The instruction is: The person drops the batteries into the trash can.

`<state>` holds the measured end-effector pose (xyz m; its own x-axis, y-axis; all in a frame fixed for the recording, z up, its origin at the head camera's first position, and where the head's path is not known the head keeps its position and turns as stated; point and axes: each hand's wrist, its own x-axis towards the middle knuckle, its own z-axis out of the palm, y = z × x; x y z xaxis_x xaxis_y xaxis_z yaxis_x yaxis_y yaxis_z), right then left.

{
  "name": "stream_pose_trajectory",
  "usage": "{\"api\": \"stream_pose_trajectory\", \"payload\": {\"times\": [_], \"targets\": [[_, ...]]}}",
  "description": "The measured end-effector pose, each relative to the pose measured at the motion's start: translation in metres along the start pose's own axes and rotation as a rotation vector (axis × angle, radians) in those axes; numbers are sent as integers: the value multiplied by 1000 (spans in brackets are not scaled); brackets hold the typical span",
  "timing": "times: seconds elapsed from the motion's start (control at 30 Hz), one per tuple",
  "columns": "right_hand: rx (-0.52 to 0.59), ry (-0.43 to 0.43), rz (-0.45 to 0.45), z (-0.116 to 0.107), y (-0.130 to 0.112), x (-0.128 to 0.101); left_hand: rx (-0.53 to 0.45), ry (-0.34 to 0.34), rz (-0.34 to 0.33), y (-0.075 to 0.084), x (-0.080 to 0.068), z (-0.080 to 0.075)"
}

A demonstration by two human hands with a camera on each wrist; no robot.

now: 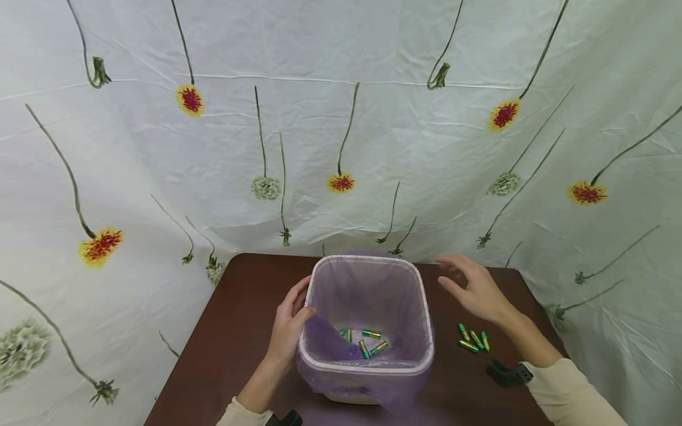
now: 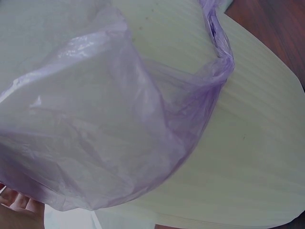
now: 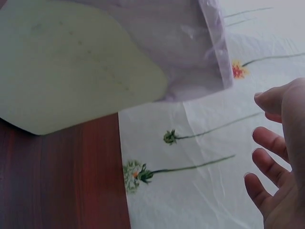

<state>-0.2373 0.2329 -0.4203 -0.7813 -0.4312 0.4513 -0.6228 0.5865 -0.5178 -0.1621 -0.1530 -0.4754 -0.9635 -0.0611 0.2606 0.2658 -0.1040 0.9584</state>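
A pale square waste bin (image 1: 367, 370) stands upright on the table, lined with a translucent purple bin bag (image 1: 373, 290) folded out over its rim. My left hand (image 1: 288, 325) holds the bin's left rim, thumb over the edge and fingers on the outside; in the left wrist view its fingertips show below the bag (image 2: 105, 143). Inside on the bag lie several green and gold batteries (image 1: 364, 349). To the right of the bin my right hand (image 1: 474, 290) hovers with fingers spread and nothing in it, beyond several more batteries (image 1: 467, 346) on the table.
The dark reddish-brown table (image 1: 240, 307) carries the bin near its middle. Behind and around it hangs a white cloth (image 1: 224, 160) printed with flowers. Black wrist straps (image 1: 508, 374) sit by both cream sleeves (image 1: 570, 390).
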Motion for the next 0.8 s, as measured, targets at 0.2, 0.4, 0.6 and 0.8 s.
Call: {"api": "stream_pose_trajectory", "payload": {"times": [0.2,0.4,0.6,0.8], "targets": [[-22,39,22,-3,10,-10,-9,-7,-7,-1,0,-1],[-56,71,43,-6,21,-22,-12,-4,-10,-2,0,0],[-71,85,80,-6,30,-32,-2,-3,2,-2,0,-1],[-91,83,140,-7,38,-42,-1,-3,2,-1,-1,-1]]}}
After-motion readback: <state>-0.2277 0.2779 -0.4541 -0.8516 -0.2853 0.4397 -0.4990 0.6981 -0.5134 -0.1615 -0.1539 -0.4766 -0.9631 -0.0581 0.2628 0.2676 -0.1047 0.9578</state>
